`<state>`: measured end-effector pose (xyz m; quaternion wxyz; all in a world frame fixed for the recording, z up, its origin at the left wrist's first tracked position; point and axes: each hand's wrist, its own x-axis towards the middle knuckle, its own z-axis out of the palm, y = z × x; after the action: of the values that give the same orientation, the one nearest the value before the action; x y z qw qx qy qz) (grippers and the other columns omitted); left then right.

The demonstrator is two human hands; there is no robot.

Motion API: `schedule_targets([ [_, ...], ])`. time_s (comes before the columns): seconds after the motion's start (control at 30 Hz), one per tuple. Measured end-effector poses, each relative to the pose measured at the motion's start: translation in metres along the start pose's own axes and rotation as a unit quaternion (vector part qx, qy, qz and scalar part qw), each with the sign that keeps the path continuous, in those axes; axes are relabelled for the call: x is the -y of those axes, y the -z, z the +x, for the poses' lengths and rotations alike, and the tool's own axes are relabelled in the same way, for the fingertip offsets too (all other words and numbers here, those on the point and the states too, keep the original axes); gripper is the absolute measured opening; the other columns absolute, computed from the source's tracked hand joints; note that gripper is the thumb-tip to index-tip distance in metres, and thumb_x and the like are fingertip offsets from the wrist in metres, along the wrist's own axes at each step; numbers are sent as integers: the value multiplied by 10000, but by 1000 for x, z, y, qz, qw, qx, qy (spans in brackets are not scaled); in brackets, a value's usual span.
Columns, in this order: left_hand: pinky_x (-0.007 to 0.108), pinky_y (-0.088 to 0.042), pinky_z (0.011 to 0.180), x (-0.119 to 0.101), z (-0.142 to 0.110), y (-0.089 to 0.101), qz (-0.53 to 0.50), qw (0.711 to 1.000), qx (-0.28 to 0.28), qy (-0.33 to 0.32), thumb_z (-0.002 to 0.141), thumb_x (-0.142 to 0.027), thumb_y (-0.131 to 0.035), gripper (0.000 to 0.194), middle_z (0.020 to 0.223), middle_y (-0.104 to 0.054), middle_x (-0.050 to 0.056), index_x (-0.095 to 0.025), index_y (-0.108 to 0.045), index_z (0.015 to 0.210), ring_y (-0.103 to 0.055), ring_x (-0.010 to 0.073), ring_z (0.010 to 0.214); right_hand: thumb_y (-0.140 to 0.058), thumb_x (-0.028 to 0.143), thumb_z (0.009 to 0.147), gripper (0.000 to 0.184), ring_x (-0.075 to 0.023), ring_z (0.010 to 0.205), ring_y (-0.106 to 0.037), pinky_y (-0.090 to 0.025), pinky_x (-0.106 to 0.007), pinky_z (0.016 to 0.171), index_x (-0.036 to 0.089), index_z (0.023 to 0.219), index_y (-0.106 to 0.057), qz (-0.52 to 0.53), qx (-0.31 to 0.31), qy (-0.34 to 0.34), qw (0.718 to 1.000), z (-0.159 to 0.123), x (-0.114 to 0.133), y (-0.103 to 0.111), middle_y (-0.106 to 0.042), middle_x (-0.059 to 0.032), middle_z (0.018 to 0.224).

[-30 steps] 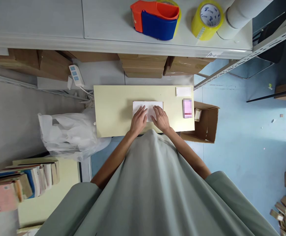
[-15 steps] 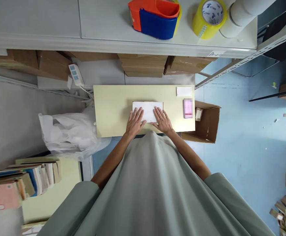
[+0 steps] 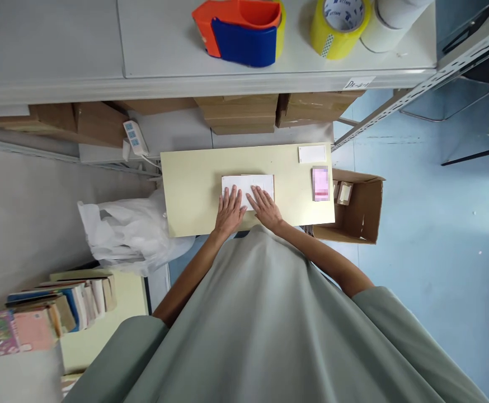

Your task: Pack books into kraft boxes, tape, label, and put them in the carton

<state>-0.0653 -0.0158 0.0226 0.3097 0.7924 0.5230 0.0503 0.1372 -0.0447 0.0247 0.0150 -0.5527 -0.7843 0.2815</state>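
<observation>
A small box with a white paper top (image 3: 244,182) lies on the pale yellow board (image 3: 189,193) in front of me. My left hand (image 3: 229,211) rests flat on the box's left end, fingers stretched out. Across its right part lies my right hand (image 3: 266,209), also flat with the fingers spread. Both hands cover the lower part of the white top. To the right on the same board are a white card (image 3: 312,154) and a pink item (image 3: 320,183), blurred by pixelation.
An open cardboard carton (image 3: 364,207) holding small boxes stands right of the board. Left of it is a white plastic bag (image 3: 131,229). Above, a shelf (image 3: 156,56) carries a red and blue tape dispenser (image 3: 242,36) and yellow tape rolls (image 3: 332,42). Books (image 3: 72,302) stand lower left.
My right hand has slid left over the white top, towards its middle. My left hand stays at the left end. The whole view has shifted and tilted slightly.
</observation>
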Motion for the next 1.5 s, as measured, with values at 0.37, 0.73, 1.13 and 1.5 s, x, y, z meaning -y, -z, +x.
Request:
schedule_targets([
  [0.37,733,-75,1373,-21,-18,-24,78,997,-5,10,1114,-586,-508,793,1890,-14,216,-157,-376,1768,124,443,1745,-387,115,1108,701,-312,1769,-56,-130,-577,1448,107,1798,-268,77,-78,-18,994,-18,-13,-14,-132,-176,1881],
  [0.73,670,-117,1402,-100,-36,-80,19,998,-17,50,1120,-439,-537,636,1891,-173,155,-224,-475,1714,34,375,1768,-418,121,1092,723,-330,1769,12,-118,-614,1440,100,1799,-262,151,-130,-80,977,-99,-54,-26,-49,-192,1884],
  [1.13,557,-470,1287,-105,-73,-122,-291,892,-119,326,840,-370,-949,1135,1493,-703,232,-164,-297,1747,-631,380,1491,-628,548,1034,872,-366,1675,-409,-350,-586,1375,148,1760,-356,374,-193,-172,891,-189,-133,-40,-498,-201,1746],
  [1.5,507,-442,1322,-189,-120,-176,-488,822,-182,230,938,-276,-816,739,1581,-667,213,-171,-512,1603,-603,324,1534,-640,566,1017,713,-385,1434,-686,-540,-547,1220,179,1614,-604,333,-218,-217,891,-290,-152,-1,-708,-162,1554],
])
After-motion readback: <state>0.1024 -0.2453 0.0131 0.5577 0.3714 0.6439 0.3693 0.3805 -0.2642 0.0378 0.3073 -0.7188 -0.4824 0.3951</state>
